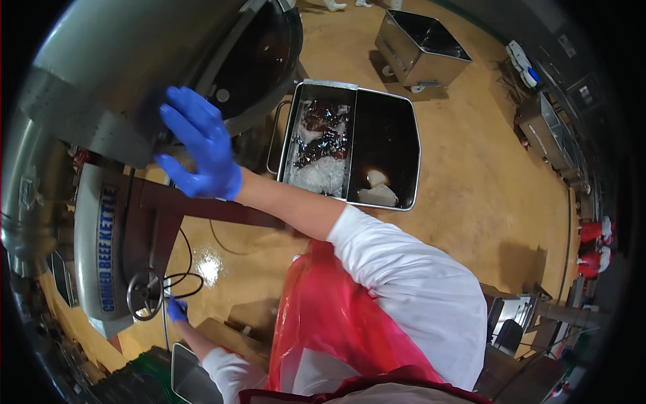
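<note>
My right hand [198, 145], in a blue glove, is raised with its fingers stretched and spread. It is nearest to the lower edge of a large steel kettle [87, 87]; whether the fingertips touch the metal I cannot tell. Down at the left, my left hand [177, 310], also blue-gloved, is beside a spoked metal handwheel [146, 294] and black cables [185, 275]. Its fingers look closed near a small pale fitting, but what they hold is too small to make out. The handwheel is mounted on a grey steel housing [101, 236].
A wheeled steel tub [415, 145] with dark liquid and pale lumps, one half netted or wrapped, stands beyond my right forearm. Another steel cart [404, 57] is farther off. Steel bins [545, 128] and red items [591, 249] line the right side. The floor [464, 175] is tan, wet in places.
</note>
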Motion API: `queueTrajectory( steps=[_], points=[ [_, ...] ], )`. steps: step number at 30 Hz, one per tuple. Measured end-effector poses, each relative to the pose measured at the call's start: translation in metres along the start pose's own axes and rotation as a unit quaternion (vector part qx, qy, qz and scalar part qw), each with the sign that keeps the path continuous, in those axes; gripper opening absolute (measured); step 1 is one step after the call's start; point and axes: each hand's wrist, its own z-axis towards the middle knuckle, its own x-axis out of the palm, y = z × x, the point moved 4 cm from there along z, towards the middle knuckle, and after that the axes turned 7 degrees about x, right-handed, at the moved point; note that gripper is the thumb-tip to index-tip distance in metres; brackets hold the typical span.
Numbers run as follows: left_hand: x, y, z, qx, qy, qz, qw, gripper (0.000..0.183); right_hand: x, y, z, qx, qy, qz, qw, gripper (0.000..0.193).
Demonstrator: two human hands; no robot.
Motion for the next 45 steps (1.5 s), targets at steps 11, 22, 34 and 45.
queueTrajectory(
  steps=[11, 22, 34, 45],
  points=[
    [-0.007, -0.152, -0.119, 0.174, 0.095, -0.082, 0.977, 0.015, -0.078, -0.060, -0.197, 0.212, 0.318, -0.139, 0.914, 0.060],
    [-0.053, -0.002, 0.013, 0.086, -0.053, 0.079, 0.992, 0.030, -0.056, -0.082, -0.259, 0.250, 0.433, -0.129, 0.856, 0.050],
    [0.112, -0.105, -0.075, 0.225, 0.013, 0.167, 0.960, 0.039, -0.095, -0.094, -0.306, 0.361, 0.454, -0.177, 0.796, 0.046],
    [-0.099, -0.013, -0.005, 0.177, -0.191, 0.287, 0.922, 0.034, -0.147, -0.092, -0.336, 0.382, 0.476, -0.179, 0.771, 0.046]
  ],
)
